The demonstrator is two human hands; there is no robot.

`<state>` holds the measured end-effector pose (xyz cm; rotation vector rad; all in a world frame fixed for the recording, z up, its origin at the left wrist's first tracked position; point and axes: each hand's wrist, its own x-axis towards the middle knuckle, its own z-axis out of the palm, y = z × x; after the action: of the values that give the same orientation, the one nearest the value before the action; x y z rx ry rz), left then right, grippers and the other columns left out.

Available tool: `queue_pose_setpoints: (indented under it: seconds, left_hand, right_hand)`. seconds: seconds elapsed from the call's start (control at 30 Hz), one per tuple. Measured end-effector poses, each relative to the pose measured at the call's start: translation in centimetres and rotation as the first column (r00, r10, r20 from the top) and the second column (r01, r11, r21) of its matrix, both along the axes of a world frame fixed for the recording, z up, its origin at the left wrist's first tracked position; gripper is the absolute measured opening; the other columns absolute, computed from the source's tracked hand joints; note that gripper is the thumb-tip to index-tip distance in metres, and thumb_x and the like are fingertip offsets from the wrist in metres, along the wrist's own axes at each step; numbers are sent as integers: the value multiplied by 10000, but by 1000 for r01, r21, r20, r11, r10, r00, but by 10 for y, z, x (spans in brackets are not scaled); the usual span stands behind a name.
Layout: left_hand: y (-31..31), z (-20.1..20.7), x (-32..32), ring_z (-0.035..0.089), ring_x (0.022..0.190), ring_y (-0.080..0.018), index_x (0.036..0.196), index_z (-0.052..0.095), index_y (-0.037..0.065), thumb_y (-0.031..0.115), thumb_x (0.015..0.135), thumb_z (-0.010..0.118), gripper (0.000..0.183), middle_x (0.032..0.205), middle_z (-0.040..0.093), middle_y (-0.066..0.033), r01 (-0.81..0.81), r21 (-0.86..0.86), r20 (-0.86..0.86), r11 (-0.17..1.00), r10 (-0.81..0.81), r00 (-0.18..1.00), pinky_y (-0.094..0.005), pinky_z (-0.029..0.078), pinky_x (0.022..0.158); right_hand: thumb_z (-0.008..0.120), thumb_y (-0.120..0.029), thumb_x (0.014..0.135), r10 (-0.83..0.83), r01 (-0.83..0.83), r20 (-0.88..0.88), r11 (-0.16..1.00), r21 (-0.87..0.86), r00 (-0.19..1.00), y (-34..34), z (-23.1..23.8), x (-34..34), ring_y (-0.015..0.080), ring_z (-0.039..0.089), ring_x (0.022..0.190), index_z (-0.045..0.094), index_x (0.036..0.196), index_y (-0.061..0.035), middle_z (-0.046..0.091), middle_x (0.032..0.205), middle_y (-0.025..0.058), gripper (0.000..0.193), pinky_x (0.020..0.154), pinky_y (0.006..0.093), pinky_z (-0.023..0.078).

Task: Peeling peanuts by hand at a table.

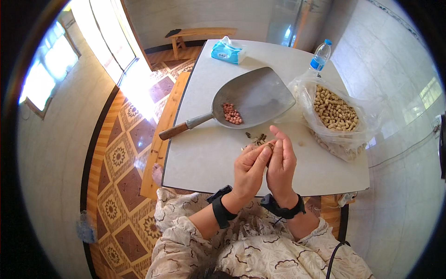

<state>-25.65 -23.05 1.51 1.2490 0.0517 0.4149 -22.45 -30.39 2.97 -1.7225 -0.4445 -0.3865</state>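
Note:
My left hand (249,168) and my right hand (282,162) meet over the near part of the table, thumbs and fingertips pinched together on a small brown peanut (271,146), mostly hidden by the fingers. Bits of empty peanut shell (259,138) lie just beyond my fingers. Past them rests a grey metal scoop (260,90) with a wooden handle pointing left. Red-skinned peanut kernels (231,114) sit in a small heap inside it, near the handle end. To the right stands an open clear plastic bag (310,100), full of unshelled peanuts (335,110).
The pale table (200,162) carries a blue tissue pack (227,52) at its far left and a clear bottle (320,56) with a blue cap behind the bag. A wooden bench (169,121) runs along the left side. Another bench (204,32) stands by the far wall.

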Motion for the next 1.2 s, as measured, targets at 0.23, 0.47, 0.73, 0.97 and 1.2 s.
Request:
queue_pose_setpoints:
  seconds: [0.23, 0.47, 0.73, 0.97, 1.2]
  left_hand:
    - [19, 0, 12, 512, 707, -70, 1120, 579, 31, 176, 918, 474, 270, 800, 561, 15, 365, -500, -88, 785, -465, 881, -208, 437, 645]
    - [19, -16, 20, 557, 711, -75, 984, 620, 62, 171, 896, 484, 195, 802, 589, 3, 283, -700, -212, 655, -570, 794, -207, 461, 619]
    - [23, -35, 26, 531, 646, -72, 956, 603, 35, 160, 903, 490, 177, 795, 580, -11, 257, -712, -235, 653, -566, 790, -191, 457, 563]
    - [28, -23, 34, 484, 592, -50, 926, 599, 30, 121, 868, 571, 111, 689, 533, -2, 81, -785, -320, 614, -514, 796, -167, 413, 490]
    - [28, -38, 33, 469, 615, -31, 990, 584, 38, 128, 870, 586, 150, 758, 531, 38, 169, -695, -286, 699, -484, 827, -150, 388, 481]
  right_hand:
    - [373, -99, 923, 12, -29, -106, 986, -162, 994, -21, 10, 10, 221, 620, 663, 502, 1166, -28, 633, 806, 128, 284, 610, 318, 488]
    - [431, -77, 881, 236, -80, 235, 846, -527, 943, -32, -3, 12, 262, 612, 609, 494, 1177, -60, 613, 712, 109, 303, 535, 354, 468]
    - [534, -207, 868, 28, -76, -98, 847, -526, 995, -58, -19, 36, 292, 601, 617, 514, 1147, -67, 611, 695, 103, 313, 558, 367, 472]
    - [608, -86, 753, -89, 164, 137, 540, -825, 987, -115, -60, 96, 332, 576, 864, 556, 1036, -37, 575, 887, 156, 292, 724, 417, 465]
    - [593, 1, 720, -15, 24, 18, 675, -737, 1000, -106, -52, 92, 318, 592, 819, 566, 1018, -20, 588, 876, 154, 300, 710, 378, 484]
